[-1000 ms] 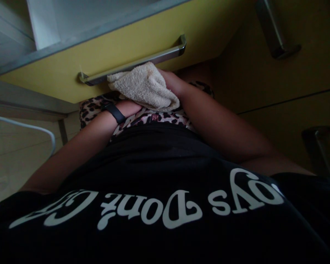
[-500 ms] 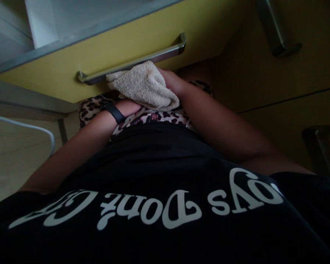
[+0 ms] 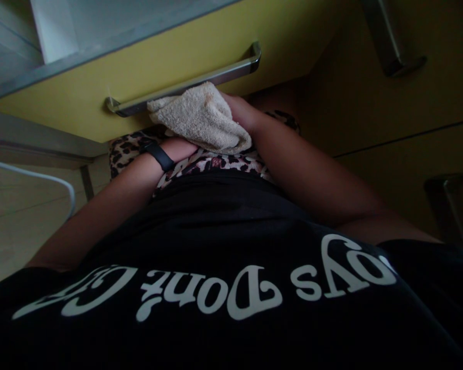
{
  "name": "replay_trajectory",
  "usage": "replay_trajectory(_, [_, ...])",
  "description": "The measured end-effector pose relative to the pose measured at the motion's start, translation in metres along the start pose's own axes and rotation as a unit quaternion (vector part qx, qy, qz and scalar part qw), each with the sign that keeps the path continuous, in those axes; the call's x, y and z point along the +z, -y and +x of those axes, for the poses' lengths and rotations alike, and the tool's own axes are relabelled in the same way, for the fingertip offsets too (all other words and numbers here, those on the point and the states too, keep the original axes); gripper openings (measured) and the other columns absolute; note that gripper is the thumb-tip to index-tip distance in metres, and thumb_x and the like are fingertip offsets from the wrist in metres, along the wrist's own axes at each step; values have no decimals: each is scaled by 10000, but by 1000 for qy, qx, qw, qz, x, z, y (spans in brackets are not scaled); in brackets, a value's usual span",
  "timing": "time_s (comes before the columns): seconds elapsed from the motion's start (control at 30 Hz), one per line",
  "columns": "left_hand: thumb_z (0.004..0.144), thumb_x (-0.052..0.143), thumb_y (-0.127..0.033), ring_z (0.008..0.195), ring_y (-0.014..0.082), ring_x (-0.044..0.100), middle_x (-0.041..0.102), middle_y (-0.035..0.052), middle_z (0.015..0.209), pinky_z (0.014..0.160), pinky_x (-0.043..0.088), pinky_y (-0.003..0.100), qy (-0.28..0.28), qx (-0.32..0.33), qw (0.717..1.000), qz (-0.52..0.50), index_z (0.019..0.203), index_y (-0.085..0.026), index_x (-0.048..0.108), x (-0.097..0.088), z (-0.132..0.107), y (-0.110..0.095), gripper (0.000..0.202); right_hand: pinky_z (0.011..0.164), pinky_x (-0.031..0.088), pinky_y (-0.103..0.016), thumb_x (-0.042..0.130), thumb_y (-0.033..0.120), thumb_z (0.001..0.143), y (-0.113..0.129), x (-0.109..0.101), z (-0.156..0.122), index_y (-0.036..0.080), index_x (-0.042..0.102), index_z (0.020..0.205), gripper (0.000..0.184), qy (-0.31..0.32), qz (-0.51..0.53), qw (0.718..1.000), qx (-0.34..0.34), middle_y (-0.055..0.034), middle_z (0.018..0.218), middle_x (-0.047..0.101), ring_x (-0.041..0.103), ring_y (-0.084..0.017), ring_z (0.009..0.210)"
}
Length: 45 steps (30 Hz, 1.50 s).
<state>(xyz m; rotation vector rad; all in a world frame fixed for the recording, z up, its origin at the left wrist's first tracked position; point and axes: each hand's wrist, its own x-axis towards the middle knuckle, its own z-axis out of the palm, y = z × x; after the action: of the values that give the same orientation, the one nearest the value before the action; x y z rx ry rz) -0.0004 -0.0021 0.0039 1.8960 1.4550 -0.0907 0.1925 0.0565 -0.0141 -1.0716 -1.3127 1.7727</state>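
A beige terry towel [image 3: 200, 118] is bunched in front of my waist, just below a yellow drawer front [image 3: 146, 77] with a long metal handle [image 3: 185, 82]. My right hand [image 3: 241, 113] is wrapped into the towel's right side; only its back shows. My left hand [image 3: 183, 149] reaches under the towel from the left, with a black band on the wrist; its fingers are hidden by the cloth.
The open drawer's grey rim [image 3: 100, 43] juts toward me at the top. Darker cabinet fronts with metal handles [image 3: 389, 46] stand at the right. A white cable [image 3: 42, 180] curves over the pale tiled floor at the left.
Hands and towel hold the same pose; the whole view has drifted slightly up and left.
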Motion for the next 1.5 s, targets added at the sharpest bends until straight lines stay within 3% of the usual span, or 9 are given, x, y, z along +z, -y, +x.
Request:
replay_trajectory(0.27, [1020, 351, -452, 1312, 135, 584, 777, 31, 1169, 1323, 295, 367, 5, -4, 1000, -2, 1167, -147, 742, 0, -2, -5, 517, 1230, 418, -445, 530, 373, 961, -4, -3, -3, 60, 748, 1110, 410, -18, 2, 1000, -16, 52, 996, 771, 702, -133, 1171])
replay_trajectory(0.4, [1020, 348, -446, 1425, 133, 497, 764, 20, 1221, 1349, 264, 360, 6, -1, 1000, 8, 1177, -148, 735, 0, -1, -2, 514, 1221, 418, -411, 374, 332, 990, -7, -6, -2, 87, 768, 1073, 472, -23, -5, 1000, -5, 81, 995, 752, 689, -111, 1211])
replay_trajectory(0.53, [1023, 368, -459, 1526, 114, 374, 745, -5, 1271, 1383, 208, 356, 4, 2, 1000, -3, 1234, -153, 707, 0, -2, -2, 503, 1222, 445, -405, 512, 361, 968, 2, -1, -7, 71, 763, 1066, 396, -27, -9, 1000, 5, 67, 948, 754, 700, -134, 1170])
replay_trajectory(0.6, [1026, 367, -443, 1516, 111, 387, 750, -6, 1255, 1387, 200, 365, 4, 1, 1000, -2, 1234, -150, 703, -1, -2, -2, 491, 1216, 462, -406, 500, 368, 987, 7, 2, -11, 56, 759, 1053, 412, -48, -2, 998, 27, 57, 898, 750, 709, -128, 1119])
replay_trajectory(0.77, [1026, 352, -460, 1492, 117, 432, 761, 3, 1221, 1403, 160, 383, 4, 2, 1000, 0, 1239, -153, 704, -2, -3, -4, 514, 1237, 452, -389, 555, 356, 992, 7, 4, -12, 85, 759, 1081, 350, -29, 16, 999, 12, 69, 960, 766, 699, -109, 1110])
replay_trajectory(1.0, [945, 355, -530, 1548, 219, 433, 753, 59, 1243, 1404, 191, 407, 10, 3, 1000, 13, 1184, -261, 777, 2, 6, 8, 554, 1226, 460, -407, 512, 399, 1025, 5, 2, -12, 72, 745, 1145, 420, -11, 2, 1000, -7, 42, 1012, 782, 700, -120, 1103])
replay_trajectory(1.17, [977, 358, -493, 1485, 225, 506, 756, 64, 1235, 1384, 216, 456, 6, 3, 1000, 11, 1221, -209, 753, 3, 6, 8, 544, 1237, 452, -393, 565, 459, 998, -1, -1, -9, 130, 765, 1156, 416, 1, 4, 1000, -14, 74, 1003, 777, 687, -119, 1127])
replay_trajectory(1.33, [1014, 352, -424, 1567, 157, 357, 717, 39, 1339, 1409, 148, 433, 0, 1, 1000, -4, 1292, -151, 688, -1, -2, -5, 514, 1247, 443, -374, 505, 414, 1032, 2, 1, -10, 123, 767, 1154, 411, -11, 6, 1000, -8, 85, 983, 771, 683, -108, 1127])
replay_trajectory(1.5, [1018, 380, -443, 1591, 136, 298, 703, 18, 1369, 1413, 143, 417, -4, 12, 1000, -16, 1266, -146, 691, 0, 0, 0, 496, 1247, 443, -388, 563, 426, 1010, 8, 1, -15, 115, 766, 1151, 397, -8, -13, 1000, -8, 87, 991, 773, 672, -112, 1134])
